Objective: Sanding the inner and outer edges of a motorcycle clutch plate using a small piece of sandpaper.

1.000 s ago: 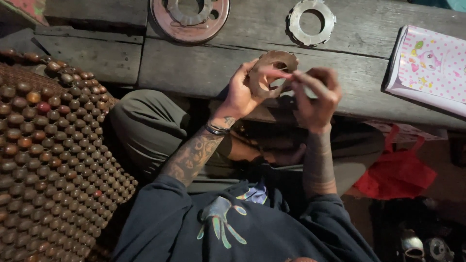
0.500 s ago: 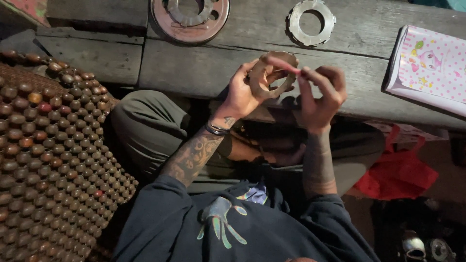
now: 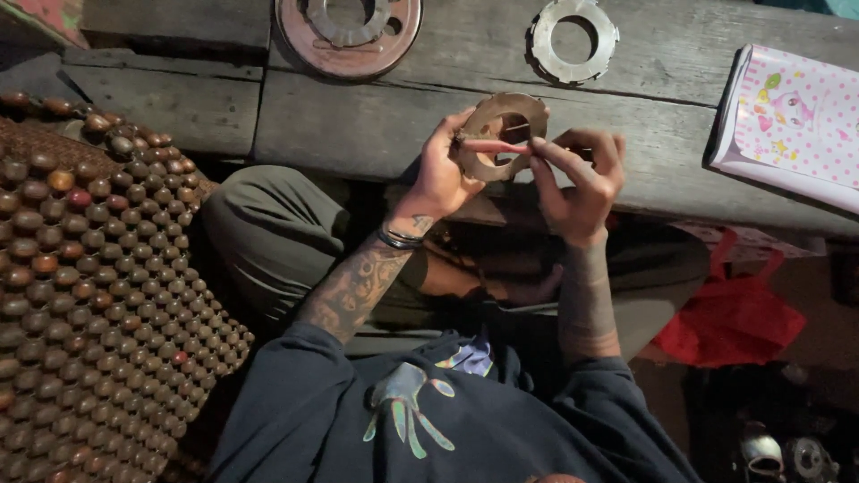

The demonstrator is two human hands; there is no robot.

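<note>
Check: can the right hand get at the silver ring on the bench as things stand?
Probably not right away. The right hand is shut on a red tool set against the ring that the left hand holds. The bench up to the silver ring looks bare.

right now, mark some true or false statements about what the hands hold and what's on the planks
1. The left hand holds a toothed metal ring. True.
2. The right hand is empty. False: it holds a thin red-handled tool across the ring.
3. Two other round metal parts lie on the wooden planks. True.
4. A beaded mat lies on the person's right. False: it is on their left.
</note>
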